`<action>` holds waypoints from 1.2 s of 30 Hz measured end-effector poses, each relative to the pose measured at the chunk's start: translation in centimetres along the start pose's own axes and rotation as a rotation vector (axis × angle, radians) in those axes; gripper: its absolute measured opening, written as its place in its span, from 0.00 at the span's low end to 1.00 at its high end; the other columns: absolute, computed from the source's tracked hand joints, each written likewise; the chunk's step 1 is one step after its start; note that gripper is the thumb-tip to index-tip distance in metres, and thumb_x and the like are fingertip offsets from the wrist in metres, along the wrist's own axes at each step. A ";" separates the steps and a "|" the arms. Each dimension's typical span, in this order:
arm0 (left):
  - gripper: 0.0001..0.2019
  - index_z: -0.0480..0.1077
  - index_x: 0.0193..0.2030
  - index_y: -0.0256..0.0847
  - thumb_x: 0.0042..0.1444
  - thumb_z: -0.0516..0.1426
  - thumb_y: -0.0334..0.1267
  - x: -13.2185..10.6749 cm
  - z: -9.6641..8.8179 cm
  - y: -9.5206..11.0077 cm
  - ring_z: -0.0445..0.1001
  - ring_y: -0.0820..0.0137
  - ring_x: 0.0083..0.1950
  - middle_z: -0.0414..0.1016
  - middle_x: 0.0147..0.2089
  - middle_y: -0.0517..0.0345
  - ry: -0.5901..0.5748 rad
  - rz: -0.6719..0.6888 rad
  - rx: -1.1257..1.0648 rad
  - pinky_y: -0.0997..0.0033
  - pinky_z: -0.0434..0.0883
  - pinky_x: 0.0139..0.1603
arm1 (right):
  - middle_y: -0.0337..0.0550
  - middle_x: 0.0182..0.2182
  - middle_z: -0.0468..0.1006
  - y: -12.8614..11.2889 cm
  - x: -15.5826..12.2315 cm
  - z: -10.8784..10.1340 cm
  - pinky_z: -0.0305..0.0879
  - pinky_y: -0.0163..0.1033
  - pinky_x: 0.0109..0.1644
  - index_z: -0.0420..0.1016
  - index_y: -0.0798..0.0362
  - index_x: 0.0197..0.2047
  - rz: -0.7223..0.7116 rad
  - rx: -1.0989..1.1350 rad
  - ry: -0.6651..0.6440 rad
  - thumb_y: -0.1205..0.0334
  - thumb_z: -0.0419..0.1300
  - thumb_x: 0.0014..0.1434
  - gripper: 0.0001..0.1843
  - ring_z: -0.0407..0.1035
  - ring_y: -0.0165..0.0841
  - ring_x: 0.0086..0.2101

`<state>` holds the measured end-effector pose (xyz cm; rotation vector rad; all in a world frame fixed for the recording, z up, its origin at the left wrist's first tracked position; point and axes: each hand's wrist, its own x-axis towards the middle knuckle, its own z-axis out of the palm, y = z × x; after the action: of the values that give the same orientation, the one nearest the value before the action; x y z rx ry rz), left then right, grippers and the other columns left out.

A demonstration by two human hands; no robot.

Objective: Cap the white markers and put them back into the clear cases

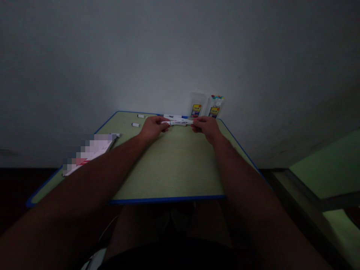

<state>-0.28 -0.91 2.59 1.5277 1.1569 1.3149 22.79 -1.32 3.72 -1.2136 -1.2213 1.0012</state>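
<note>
I am pinching one white marker [180, 122] by its ends, left hand [153, 128] and right hand [206, 127] both closing fingers on it, likely to hold it level over the desk's [168, 168] far end. Two caps [135, 124] are lying at the desk's far left, two packs [197, 105] standing at its far-right edge.

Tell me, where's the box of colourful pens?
Head view: the pen box stands at the far right corner of the table, beside another box, beyond the right hand.

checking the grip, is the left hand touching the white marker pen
Touching. The head view shows the left hand closed on one end of the white marker pen, the right hand on the other.
</note>
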 end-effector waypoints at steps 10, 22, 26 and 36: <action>0.05 0.77 0.33 0.32 0.47 0.63 0.28 -0.1 0.2 0.3 0.72 0.74 0.26 0.76 0.24 0.55 -0.011 -0.003 -0.023 0.71 0.72 0.32 | 0.42 0.23 0.79 0.0 -0.1 -0.5 0.74 0.35 0.30 0.75 0.57 0.29 -0.011 0.010 -0.016 0.71 0.66 0.53 0.04 0.72 0.27 0.22; 0.06 0.79 0.33 0.35 0.47 0.63 0.30 -0.2 0.4 0.4 0.71 0.73 0.25 0.75 0.23 0.56 0.011 0.028 0.038 0.71 0.70 0.30 | 0.40 0.22 0.77 0.2 -0.1 -0.4 0.76 0.37 0.32 0.75 0.56 0.29 0.000 0.029 -0.005 0.71 0.67 0.52 0.05 0.71 0.28 0.21; 0.05 0.78 0.33 0.34 0.47 0.63 0.29 -0.3 0.3 0.6 0.70 0.73 0.24 0.75 0.23 0.57 0.002 0.029 0.030 0.72 0.69 0.30 | 0.40 0.22 0.78 0.1 -0.2 -0.4 0.76 0.37 0.32 0.75 0.56 0.30 0.007 0.031 -0.020 0.71 0.67 0.53 0.04 0.72 0.27 0.22; 0.07 0.76 0.35 0.35 0.47 0.62 0.29 0.2 0.2 0.1 0.70 0.74 0.24 0.74 0.24 0.58 0.039 0.000 -0.062 0.72 0.70 0.29 | 0.41 0.26 0.79 0.2 -0.3 0.0 0.72 0.34 0.27 0.77 0.56 0.35 -0.037 -0.049 -0.037 0.71 0.65 0.53 0.05 0.72 0.28 0.23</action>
<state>-0.05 -0.73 2.68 1.4635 1.1297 1.3741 22.77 -1.58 3.51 -1.2112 -1.2989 0.9753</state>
